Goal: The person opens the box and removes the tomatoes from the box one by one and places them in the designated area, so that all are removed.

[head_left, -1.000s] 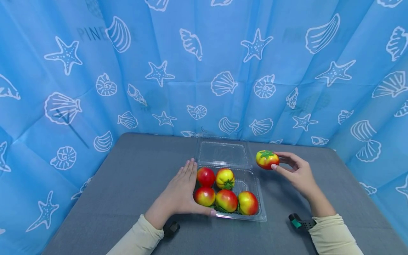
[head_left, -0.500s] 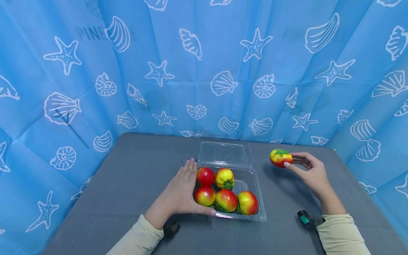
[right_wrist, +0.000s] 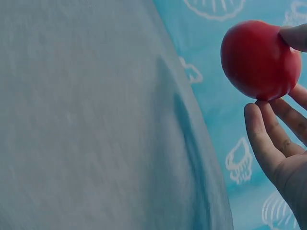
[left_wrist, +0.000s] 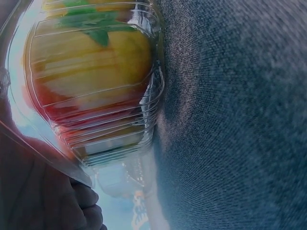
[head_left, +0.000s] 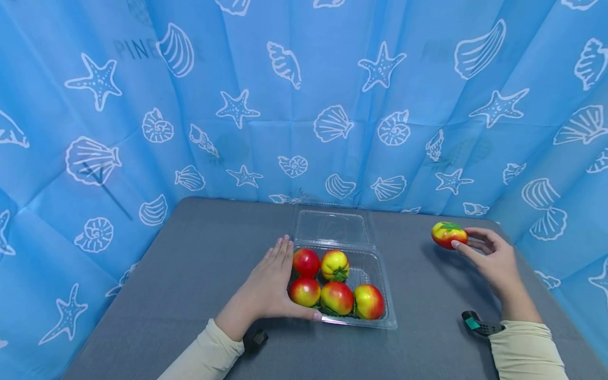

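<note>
My right hand [head_left: 496,261] pinches a glossy red-and-yellow fruit [head_left: 449,235] with a green leafy top, like a tomato or persimmon. It is held above the table's right side, thumb and fingertips around it. In the right wrist view the fruit [right_wrist: 259,60] shows its red side. My left hand [head_left: 266,295] rests against the left side of a clear plastic clamshell box [head_left: 387,295], fingers straight, thumb along its front edge. Several similar fruits [head_left: 337,298] lie in the box, with a gap at the back right. The left wrist view shows a fruit [left_wrist: 96,62] through the clear wall.
The box's clear lid [head_left: 334,227] lies open toward the back. Under everything is a grey cloth-covered table [head_left: 214,248]. A blue curtain [head_left: 294,105] with white shells and starfish stands behind and along both sides.
My right hand has carried the fruit to the right, farther from the box, at about the same height. My left hand and the box have stayed in place.
</note>
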Demonstrator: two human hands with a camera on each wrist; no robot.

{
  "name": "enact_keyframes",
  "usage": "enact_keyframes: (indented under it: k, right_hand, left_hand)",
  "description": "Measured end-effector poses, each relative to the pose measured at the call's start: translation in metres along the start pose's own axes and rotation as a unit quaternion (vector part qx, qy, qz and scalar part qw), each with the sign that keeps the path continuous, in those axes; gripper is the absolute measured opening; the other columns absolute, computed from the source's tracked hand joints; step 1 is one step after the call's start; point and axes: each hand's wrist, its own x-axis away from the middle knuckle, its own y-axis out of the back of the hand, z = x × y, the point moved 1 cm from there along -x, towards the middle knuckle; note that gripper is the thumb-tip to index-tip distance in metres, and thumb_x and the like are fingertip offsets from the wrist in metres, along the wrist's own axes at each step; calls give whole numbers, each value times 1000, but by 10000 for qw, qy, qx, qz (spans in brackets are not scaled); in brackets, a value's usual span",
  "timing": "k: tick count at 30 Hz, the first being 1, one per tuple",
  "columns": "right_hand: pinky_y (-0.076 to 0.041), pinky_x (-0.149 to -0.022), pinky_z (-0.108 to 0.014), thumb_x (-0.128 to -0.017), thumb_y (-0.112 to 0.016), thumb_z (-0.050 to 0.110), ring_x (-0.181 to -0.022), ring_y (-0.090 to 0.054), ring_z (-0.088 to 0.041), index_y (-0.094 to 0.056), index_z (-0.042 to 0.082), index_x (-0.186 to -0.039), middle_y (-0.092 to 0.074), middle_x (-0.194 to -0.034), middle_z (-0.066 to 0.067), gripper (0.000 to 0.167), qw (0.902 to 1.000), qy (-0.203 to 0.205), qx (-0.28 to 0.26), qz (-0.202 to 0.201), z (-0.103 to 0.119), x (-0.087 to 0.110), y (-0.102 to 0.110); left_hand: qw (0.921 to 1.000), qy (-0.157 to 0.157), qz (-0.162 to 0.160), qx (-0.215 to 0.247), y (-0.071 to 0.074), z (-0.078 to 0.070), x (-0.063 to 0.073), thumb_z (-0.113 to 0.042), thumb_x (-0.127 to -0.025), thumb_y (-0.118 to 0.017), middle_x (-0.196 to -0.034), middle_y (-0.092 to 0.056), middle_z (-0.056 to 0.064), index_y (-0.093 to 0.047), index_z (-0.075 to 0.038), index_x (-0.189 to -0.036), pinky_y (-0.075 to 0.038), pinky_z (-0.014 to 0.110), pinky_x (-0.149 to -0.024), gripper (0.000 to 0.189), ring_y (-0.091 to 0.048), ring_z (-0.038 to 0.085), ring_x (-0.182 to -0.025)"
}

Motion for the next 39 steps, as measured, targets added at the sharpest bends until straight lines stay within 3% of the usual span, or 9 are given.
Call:
enact_keyframes:
  k: [7, 10, 13, 15, 25, 31, 39]
  right_hand:
    - [-58, -74, -9, -101, -74, 33, -95, -54, 19, -48, 15, -160, -49, -117, 30, 67, 9987, -468, -108, 169, -17, -1, 19]
    - [-59, -75, -11, -102, -73, 39, -93, -50, 20, -42, 13, -164, -54, -136, 2, 74, 9964, -798, 4, 277, -23, -1, 27]
    - [-60, -75, -12, -101, -71, 46, -91, -46, 20, -40, 13, -165, -36, -158, -27, 78, 9927, -1145, 180, 344, -28, -1, 34]
    - [-60, -74, -13, -101, -70, 49, -90, -44, 20, -39, 12, -165, -25, -162, -34, 80, 9909, -1259, 286, 367, -31, 0, 38]
    - [-62, -72, -17, -100, -72, 45, -81, -51, 21, -33, 3, -165, -36, -144, -32, 87, 9883, -1493, 199, 237, -45, 3, 49]
    - [-62, -70, -18, -102, -69, 46, -81, -47, 17, -26, -6, -165, -25, -158, -39, 92, 9855, -1645, 354, 214, -49, 3, 52]
    - [-61, -69, -17, -101, -69, 49, -91, -48, 5, -26, -4, -165, -21, -164, -39, 94, 9814, -1844, 497, 192, -51, 4, 52]
  left_hand:
    - [10000, 68, 50, -50, -2, 1, -1, -96, -66, -66, -181, -1, 9, -8, -9, -171, -14, 52, -135, 148, -2, 30, -168]
    - [10000, 63, 44, -63, -1, 0, -1, -96, -66, -66, -181, -1, 9, -8, -9, -171, -14, 52, -135, 148, -2, 30, -168]
    - [10000, 40, 17, -42, -1, 0, -1, -95, -67, -67, -181, -2, 10, -9, -8, -171, -15, 53, -135, 148, -2, 30, -168]
    - [10000, 23, 13, -23, 0, 0, -1, -95, -67, -67, -181, -2, 10, -10, -8, -171, -15, 53, -135, 148, -2, 31, -168]
    - [10000, 64, 48, -52, -2, 1, -1, -95, -67, -67, -181, -1, 9, -8, -10, -172, -14, 52, -135, 148, -1, 30, -168]
    - [9999, 82, 57, -82, 0, -1, 0, -97, -66, -66, -181, -1, 11, -8, -8, -171, -14, 52, -135, 149, -2, 30, -168]
    - [9999, 111, 86, -66, 0, -2, 0, -97, -66, -66, -181, 1, 10, -7, -8, -171, -14, 51, -135, 150, -1, 30, -168]
